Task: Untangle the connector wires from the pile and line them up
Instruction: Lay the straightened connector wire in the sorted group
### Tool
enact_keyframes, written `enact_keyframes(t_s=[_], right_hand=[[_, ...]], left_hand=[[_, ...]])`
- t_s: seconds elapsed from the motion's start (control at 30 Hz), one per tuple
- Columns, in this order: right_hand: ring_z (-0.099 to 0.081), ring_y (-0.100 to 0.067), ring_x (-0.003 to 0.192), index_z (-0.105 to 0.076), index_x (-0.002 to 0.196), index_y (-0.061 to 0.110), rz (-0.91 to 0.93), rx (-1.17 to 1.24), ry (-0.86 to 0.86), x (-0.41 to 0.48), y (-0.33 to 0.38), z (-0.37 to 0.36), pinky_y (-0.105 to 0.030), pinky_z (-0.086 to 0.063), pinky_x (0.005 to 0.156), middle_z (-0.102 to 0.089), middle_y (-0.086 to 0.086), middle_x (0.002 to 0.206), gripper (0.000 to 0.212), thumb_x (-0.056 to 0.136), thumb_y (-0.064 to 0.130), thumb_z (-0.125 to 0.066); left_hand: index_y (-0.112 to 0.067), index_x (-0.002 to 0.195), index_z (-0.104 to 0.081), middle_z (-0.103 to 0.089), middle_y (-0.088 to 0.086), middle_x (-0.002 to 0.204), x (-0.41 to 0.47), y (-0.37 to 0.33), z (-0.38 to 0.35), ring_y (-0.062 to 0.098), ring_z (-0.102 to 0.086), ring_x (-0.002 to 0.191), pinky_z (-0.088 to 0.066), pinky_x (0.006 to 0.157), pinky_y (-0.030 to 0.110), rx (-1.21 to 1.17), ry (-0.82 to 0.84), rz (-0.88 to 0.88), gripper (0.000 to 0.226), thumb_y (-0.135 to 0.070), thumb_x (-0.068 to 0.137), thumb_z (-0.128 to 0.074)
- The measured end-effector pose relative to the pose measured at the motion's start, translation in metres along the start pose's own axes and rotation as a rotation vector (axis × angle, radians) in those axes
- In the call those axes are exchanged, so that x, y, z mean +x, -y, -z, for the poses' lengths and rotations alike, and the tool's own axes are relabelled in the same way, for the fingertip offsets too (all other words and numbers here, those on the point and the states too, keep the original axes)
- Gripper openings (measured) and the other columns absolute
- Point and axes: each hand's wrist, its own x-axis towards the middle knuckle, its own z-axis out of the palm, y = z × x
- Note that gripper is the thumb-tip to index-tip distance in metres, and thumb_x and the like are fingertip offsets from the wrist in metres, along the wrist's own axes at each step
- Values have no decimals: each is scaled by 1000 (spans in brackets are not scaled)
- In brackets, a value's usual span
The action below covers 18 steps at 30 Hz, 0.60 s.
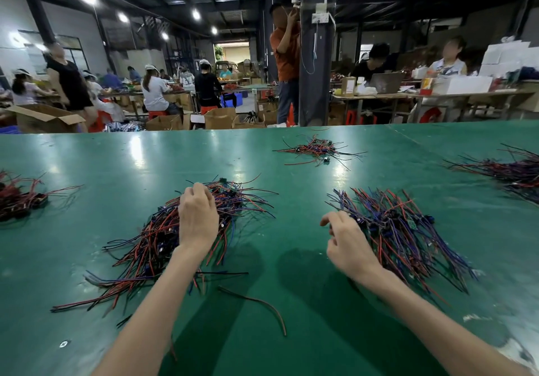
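And there was the left hand [198,218], down on top of the tangled pile [151,247] of red, blue and black connector wires, left of centre on the green counter [291,262]. Its fingers [195,192] were curled into the heap, but the back of the hand hid the tips, so I could not tell whether they had a wire pinched or were only digging in.

Over to the right hand [348,247]: it sat at the near-left edge of the sorted bundle [408,230], where the wires lay roughly parallel, fanning away to the right. Its fingers [328,218] were loosely curled, and no wire showed between thumb and forefinger.

My read: this was the picking step, with the left hand hunting for one wire to free while the right waited by the row. Plenty was left in the heap, so the job looked mid-way at best.

The next move would call for singling out one connector, drawing it out slowly along its length so its leads slid clear of the neighbours, then laying it on the bundle in the same direction. One loose wire [256,300] lay apart, near the person, an easy pick. Other heaps [318,149] sat further off.
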Motion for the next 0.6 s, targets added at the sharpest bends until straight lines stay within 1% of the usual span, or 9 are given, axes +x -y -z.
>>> enact_keyframes(t_s=[0.07,0.13,0.23,0.3,0.37,0.43,0.5,0.53,0.6], right_hand=[[-45,-22,101,-54,115,6,21,10,28,-3,7,-7,-25,-35,92,-51,-9,108,40,78,-8,-47],[-44,-23,103,-54,115,7,45,2,54,-6,11,-13,-26,-34,93,-51,-9,108,37,81,-4,-47],[-41,-22,105,-54,116,11,70,-31,116,-10,13,-21,-28,-33,94,-51,-7,110,33,85,3,-47],[-41,-21,108,-54,116,13,71,-53,148,-12,14,-24,-30,-34,95,-51,-5,112,29,88,7,-45],[-41,-21,110,-54,114,14,72,-84,152,-13,13,-26,-31,-33,96,-52,-3,113,27,90,10,-43],[-41,-21,110,-54,114,16,74,-103,148,-14,13,-27,-32,-33,95,-51,-2,113,26,91,11,-42],[-41,-20,109,-55,113,17,83,-112,144,-14,12,-28,-32,-32,95,-51,-1,112,26,91,11,-42],[-41,-20,109,-55,112,17,87,-116,144,-14,12,-28,-32,-32,94,-51,0,111,25,92,11,-42],[-41,-20,108,-56,110,17,92,-117,146,-14,12,-29,-32,-32,94,-50,-1,110,24,92,12,-42]], left_hand=[[-2,96,-52,-51,14,92,7,6,3,27,-49,86,-47,78,39,3,20,-34,8,4,91,-49],[-2,100,-52,-49,13,95,13,14,6,26,-48,89,-46,78,36,25,42,-30,16,9,89,-47],[2,106,-52,-51,18,103,25,30,10,28,-47,96,-43,83,34,69,92,-10,26,14,84,-45],[4,110,-52,-52,22,109,33,41,15,31,-46,102,-41,88,36,124,115,41,34,16,80,-42],[1,115,-52,-52,23,115,40,53,17,35,-44,108,-38,93,41,234,163,132,38,10,80,-42],[-3,121,-51,-51,23,123,43,65,20,37,-43,114,-37,96,43,395,280,226,32,-7,90,-44],[-9,123,-54,-53,19,126,43,73,22,36,-45,118,-39,97,42,469,417,270,32,-25,97,-45],[-12,121,-57,-57,16,125,43,77,22,34,-48,117,-42,96,41,460,444,262,30,-26,96,-47],[-16,113,-63,-63,11,118,43,81,24,31,-53,113,-45,91,38,415,405,227,23,-22,92,-57]])
